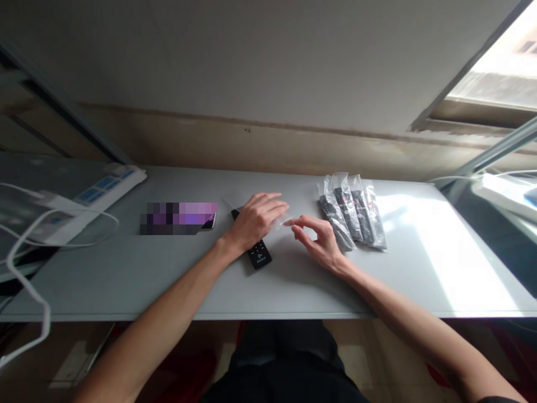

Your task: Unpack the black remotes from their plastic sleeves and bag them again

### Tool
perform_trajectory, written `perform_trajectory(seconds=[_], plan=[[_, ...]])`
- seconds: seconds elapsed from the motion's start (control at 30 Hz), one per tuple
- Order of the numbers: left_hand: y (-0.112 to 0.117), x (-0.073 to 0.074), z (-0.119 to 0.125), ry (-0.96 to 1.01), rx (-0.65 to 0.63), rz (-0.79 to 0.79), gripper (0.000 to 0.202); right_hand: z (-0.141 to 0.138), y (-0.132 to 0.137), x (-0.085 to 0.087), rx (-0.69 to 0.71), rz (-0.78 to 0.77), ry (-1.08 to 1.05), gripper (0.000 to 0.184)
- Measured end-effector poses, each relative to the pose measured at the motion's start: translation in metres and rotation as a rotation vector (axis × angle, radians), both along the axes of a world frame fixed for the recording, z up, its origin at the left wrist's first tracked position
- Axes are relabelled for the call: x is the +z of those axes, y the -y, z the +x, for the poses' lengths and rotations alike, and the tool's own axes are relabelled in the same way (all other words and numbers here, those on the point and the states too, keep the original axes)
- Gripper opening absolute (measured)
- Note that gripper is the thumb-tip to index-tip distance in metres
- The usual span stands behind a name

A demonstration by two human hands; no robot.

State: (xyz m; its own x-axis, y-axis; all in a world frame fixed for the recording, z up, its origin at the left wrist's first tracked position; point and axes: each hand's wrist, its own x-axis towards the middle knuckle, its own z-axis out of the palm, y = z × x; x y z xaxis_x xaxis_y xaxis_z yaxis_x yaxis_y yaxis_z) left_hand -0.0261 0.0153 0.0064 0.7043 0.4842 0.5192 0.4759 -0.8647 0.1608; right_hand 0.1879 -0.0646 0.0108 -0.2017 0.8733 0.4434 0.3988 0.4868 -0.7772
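My left hand [255, 219] lies palm down over a black remote control [258, 254] on the grey table [126, 274]; its fingers are stretched out flat and hide the remote's far half. My right hand [321, 240] hovers just right of it, fingers loosely curved, thumb and forefinger touching the edge of a thin clear plastic bag [282, 221] that lies between the two hands. Right of that hand lie several bagged black remotes [352, 212] side by side in clear sleeves.
A blurred-out flat object [178, 218] lies left of my left hand. A white power strip [100, 187] with a white cable [25, 268] occupies the table's left end. A window and sill stand at the right; sunlight falls on the table's right part.
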Motion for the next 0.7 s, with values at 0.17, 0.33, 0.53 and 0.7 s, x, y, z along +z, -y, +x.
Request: perform_trajectory(seconds=[0.17, 0.33, 0.53, 0.7], plan=[[0.000, -0.002, -0.001, 0.104, 0.023, -0.038, 0.027, 0.003, 0.002, -0.002, -0.031, 0.143, 0.018, 0.024], [0.000, 0.003, 0.000, 0.138, 0.051, -0.069, 0.032, 0.002, 0.000, -0.009, 0.002, 0.199, 0.087, 0.034], [0.001, 0.001, 0.000, 0.129, 0.053, -0.052, 0.030, 0.001, -0.002, -0.009, -0.104, 0.273, 0.089, 0.033], [0.003, 0.002, 0.000, 0.085, 0.055, -0.063, 0.030, -0.001, -0.004, -0.011, -0.096, 0.338, 0.185, 0.031]])
